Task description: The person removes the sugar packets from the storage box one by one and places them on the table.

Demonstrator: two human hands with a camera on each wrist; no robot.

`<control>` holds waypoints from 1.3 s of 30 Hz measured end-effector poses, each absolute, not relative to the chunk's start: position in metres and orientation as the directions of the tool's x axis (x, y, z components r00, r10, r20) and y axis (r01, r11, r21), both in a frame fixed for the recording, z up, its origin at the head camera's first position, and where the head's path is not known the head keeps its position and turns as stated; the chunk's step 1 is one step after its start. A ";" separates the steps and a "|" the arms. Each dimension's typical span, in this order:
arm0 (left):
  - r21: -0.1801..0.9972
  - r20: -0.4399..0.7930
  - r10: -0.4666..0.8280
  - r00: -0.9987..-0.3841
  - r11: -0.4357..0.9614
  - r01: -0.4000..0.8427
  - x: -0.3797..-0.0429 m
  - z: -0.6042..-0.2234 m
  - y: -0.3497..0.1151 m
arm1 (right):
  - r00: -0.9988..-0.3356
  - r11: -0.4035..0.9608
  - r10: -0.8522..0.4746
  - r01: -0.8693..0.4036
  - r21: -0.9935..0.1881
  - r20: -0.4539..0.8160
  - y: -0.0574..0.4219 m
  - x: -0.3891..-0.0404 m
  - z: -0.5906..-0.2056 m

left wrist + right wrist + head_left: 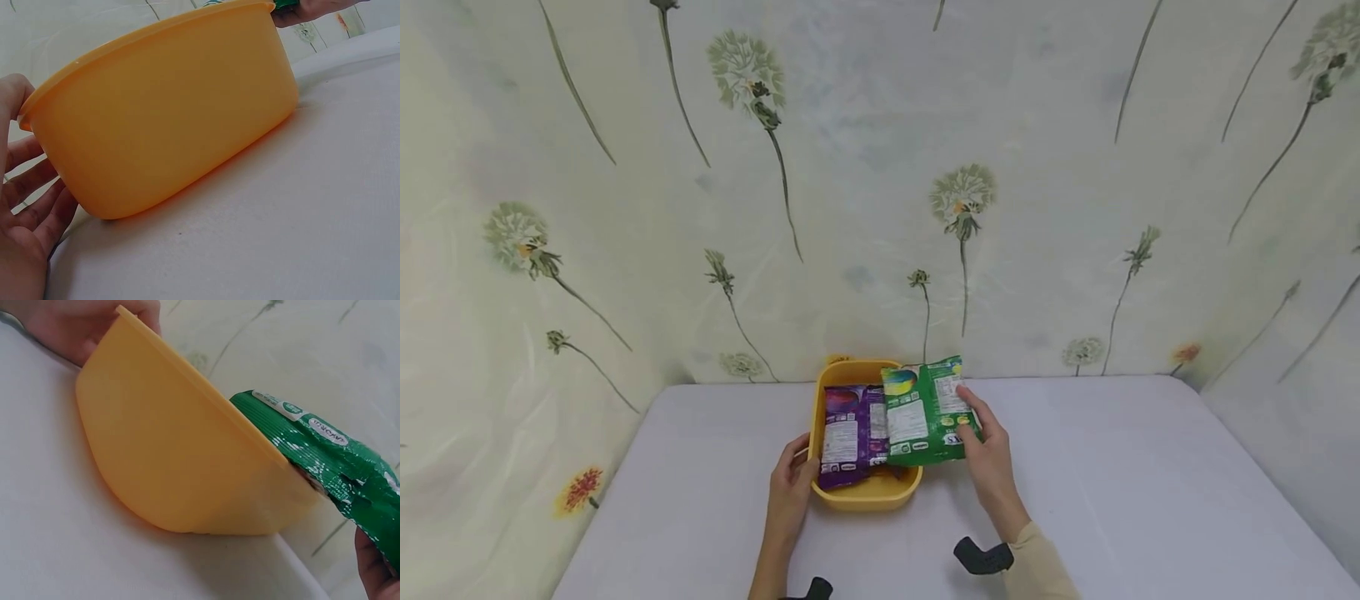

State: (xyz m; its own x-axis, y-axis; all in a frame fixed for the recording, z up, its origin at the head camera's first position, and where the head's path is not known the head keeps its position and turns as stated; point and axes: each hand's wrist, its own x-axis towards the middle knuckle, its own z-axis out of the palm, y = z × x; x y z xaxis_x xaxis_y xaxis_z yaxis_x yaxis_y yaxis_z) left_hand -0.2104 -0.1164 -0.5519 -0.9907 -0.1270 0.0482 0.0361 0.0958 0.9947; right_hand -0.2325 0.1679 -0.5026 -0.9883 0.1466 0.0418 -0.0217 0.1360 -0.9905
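Observation:
A yellow plastic tub (865, 498) stands on the white table near its back edge. Inside lies a purple snack packet (841, 442), printed side up. My left hand (790, 482) holds the tub's left side, thumb at the rim (156, 28) and fingers against the outer wall. Over the tub's right rim sits a green snack packet (917, 417), overlapping part of the purple one. My right hand (990, 458) grips the green packet by its right edge, thumb on top and other fingers partly hidden. From the right wrist view, the green packet (331, 456) slants across the rim.
White cloth covers the table (1112, 483). Behind it rises a pale backdrop (865, 192) printed with dandelions, close to the tub's far end. Dark wrist mounts (983, 557) show near both forearms.

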 end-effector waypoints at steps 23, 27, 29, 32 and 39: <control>0.992 0.039 -0.150 -0.988 0.128 0.020 -0.215 -0.555 -0.116 | -0.974 0.138 0.226 0.031 -0.990 0.001 0.198 -0.236 -0.506; 0.992 0.055 -0.152 -0.987 0.125 0.036 -0.215 -0.557 -0.117 | -0.974 0.145 0.228 0.026 -0.989 0.008 0.202 -0.236 -0.508; 0.991 0.056 -0.155 -0.986 0.125 0.037 -0.215 -0.557 -0.117 | -0.974 0.140 0.228 0.027 -0.990 0.006 0.204 -0.237 -0.509; 0.991 0.051 -0.159 -0.986 0.127 0.031 -0.214 -0.556 -0.117 | -0.974 0.133 0.225 0.043 -0.990 -0.012 0.206 -0.238 -0.511; 0.993 0.035 -0.142 -0.989 0.118 0.018 -0.214 -0.558 -0.116 | -0.976 0.126 0.219 0.042 -0.991 -0.013 0.211 -0.240 -0.514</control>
State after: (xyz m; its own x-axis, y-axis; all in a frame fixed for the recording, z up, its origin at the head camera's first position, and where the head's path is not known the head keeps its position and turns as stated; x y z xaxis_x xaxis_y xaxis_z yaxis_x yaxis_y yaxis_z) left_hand -0.2141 -0.1164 -0.5583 -0.9892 -0.1423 0.0346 0.0178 0.1178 0.9929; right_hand -0.2397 0.2112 -0.5136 -0.9757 0.2188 -0.0131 0.0417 0.1264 -0.9911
